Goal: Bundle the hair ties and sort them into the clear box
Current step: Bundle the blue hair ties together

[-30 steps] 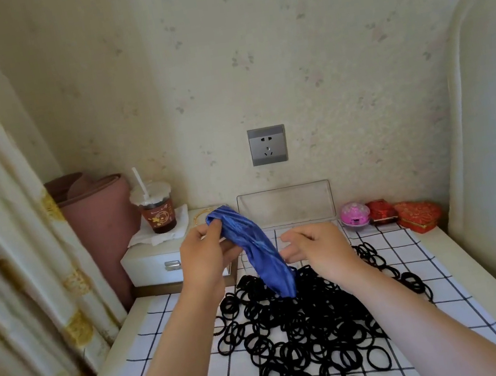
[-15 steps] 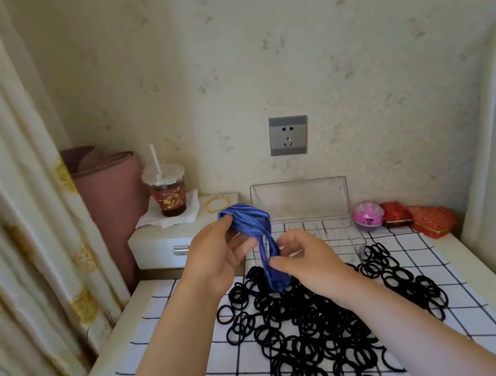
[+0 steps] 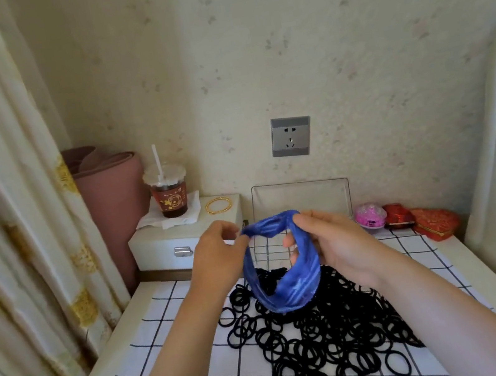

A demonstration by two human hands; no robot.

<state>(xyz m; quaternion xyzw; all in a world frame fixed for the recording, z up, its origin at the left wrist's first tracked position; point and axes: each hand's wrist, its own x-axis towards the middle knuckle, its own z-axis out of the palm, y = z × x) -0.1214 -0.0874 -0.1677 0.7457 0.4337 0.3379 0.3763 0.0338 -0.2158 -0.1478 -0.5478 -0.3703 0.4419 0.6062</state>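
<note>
Our left hand [image 3: 218, 255] and right hand [image 3: 335, 248] pinch a blue fabric band [image 3: 286, 289] open; the black elastic hair ties [image 3: 330, 335] lie unbundled, none visibly in the clear plastic box [image 3: 300, 197].

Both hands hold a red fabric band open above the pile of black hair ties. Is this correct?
No. The head view shows the fabric band is blue, not red. The left hand and right hand hold it open above the black hair ties.

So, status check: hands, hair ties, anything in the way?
Left hand pinches, right hand grips the blue fabric loop, held open. Black hair ties piled loose on table. Clear box behind hands; nothing blocks it.
</note>
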